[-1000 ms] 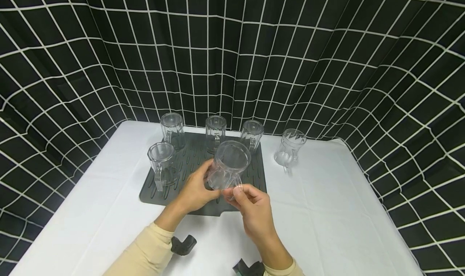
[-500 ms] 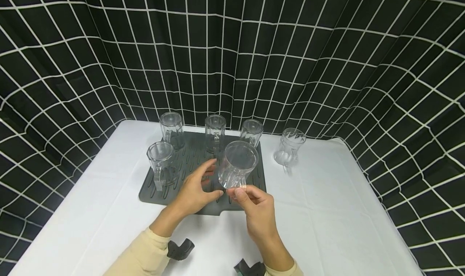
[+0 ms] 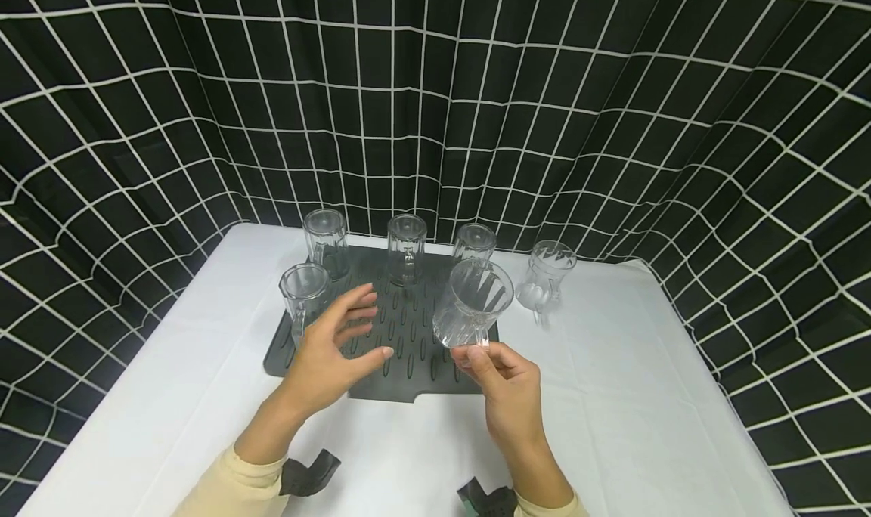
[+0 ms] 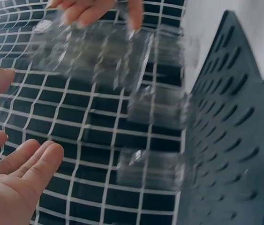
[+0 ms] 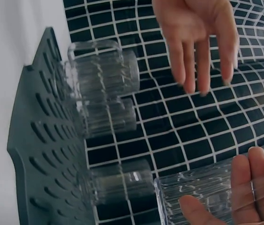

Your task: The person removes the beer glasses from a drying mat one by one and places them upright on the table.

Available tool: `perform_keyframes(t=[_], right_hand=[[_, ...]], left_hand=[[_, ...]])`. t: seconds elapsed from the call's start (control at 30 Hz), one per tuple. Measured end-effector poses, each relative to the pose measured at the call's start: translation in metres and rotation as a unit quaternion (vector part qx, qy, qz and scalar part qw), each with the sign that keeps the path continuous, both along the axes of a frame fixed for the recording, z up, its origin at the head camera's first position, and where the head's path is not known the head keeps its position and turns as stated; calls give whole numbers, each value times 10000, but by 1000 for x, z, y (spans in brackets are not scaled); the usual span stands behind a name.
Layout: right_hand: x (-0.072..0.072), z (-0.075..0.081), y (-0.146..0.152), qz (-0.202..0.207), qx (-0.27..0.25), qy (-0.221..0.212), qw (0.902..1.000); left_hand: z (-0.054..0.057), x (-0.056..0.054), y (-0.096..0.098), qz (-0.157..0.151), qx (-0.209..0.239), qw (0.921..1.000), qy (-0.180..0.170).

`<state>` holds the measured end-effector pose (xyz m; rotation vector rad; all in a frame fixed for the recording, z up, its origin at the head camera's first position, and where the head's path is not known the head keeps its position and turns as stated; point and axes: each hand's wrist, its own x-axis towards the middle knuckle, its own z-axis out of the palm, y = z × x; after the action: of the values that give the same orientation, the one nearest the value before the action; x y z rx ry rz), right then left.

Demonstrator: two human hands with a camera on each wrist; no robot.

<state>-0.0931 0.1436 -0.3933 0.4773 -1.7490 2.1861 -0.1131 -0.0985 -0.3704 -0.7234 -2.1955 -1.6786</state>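
Observation:
My right hand (image 3: 510, 388) pinches the handle of a clear glass mug (image 3: 472, 305), raised and tilted over the right part of a dark grey ridged mat (image 3: 401, 381). In the right wrist view its fingers (image 5: 258, 187) show beside that mug. My left hand (image 3: 330, 358) holds nothing; its thumb and fingers are spread above the mat's left part, apart from the held mug. Behind it, partly hidden, stands a front-left mug (image 3: 302, 284). Further mugs stand along the mat's back: one at left (image 3: 327, 241), one in the middle (image 3: 407, 249), one at right (image 3: 474, 237).
Another clear mug (image 3: 547, 271) stands on the white tablecloth (image 3: 612, 381), right of the mat. A black curtain with a white grid (image 3: 408, 86) encloses the back and sides. Black mounts (image 3: 309, 473) sit at both wrists.
My left hand has let go of the mug and drawn back to the left. My right hand has carried the mug to the right, and its tilt has changed.

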Motion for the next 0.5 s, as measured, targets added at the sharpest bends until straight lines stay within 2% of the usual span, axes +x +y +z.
perform_keyframes(t=[0.27,0.5], right_hand=[[-2,3,17,48,-163,121,9998],[-1,5,28,-75,-76,126,9999]], left_hand=[[12,7,-38,511,429,9944,824],[12,9,-66,965,432,9892,1012]])
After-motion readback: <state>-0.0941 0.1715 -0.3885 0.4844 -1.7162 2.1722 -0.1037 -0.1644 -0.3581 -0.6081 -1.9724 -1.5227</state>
